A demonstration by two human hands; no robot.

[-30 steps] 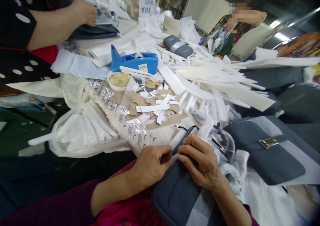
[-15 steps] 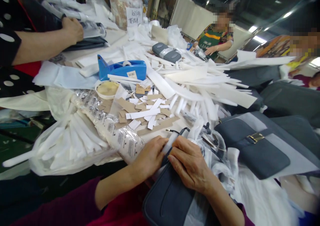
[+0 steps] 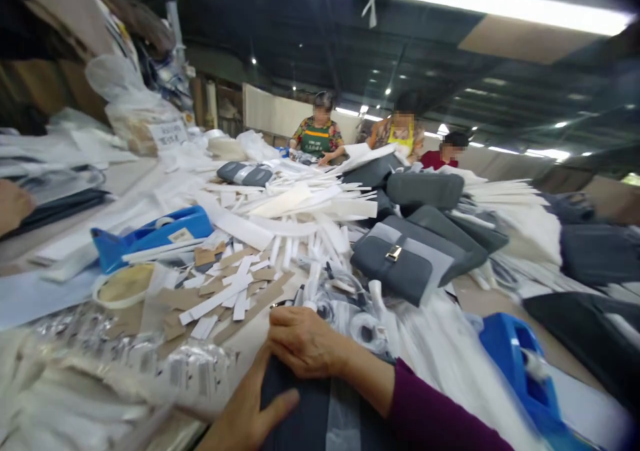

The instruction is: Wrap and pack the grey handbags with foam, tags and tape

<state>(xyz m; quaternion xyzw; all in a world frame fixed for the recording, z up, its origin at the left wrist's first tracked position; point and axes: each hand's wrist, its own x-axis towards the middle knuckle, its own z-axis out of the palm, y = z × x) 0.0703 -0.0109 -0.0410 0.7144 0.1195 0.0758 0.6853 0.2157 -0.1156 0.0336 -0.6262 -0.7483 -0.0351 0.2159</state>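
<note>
A dark blue-grey bag [image 3: 295, 404] stands in front of me, its lower part cut off by the picture's edge. Clear wrap [image 3: 344, 398] runs down its face. My right hand [image 3: 303, 341] is closed at the bag's upper corner, fingers curled; what exactly they pinch there is hidden. Along the bag's left side lies my left hand [image 3: 250, 398], its thumb across the front and its fingertips hidden behind the right hand. Just beyond are plastic-wrapped straps and fittings [image 3: 340, 284].
Paper and card strips [image 3: 235, 288] litter the table near a tape roll [image 3: 125, 284] and a blue tape dispenser [image 3: 155, 231]. Another blue dispenser [image 3: 520, 364] stands right. White foam pieces [image 3: 300, 204] and more bags [image 3: 393, 258] are piled ahead. Co-workers [image 3: 320, 134] stand beyond; another person's hand [image 3: 13, 204] is far left.
The view has swung right and up, so the table things sit further left and lower. My left thumb now lies extended over the bag's front; my right hand stays at its upper edge.
</note>
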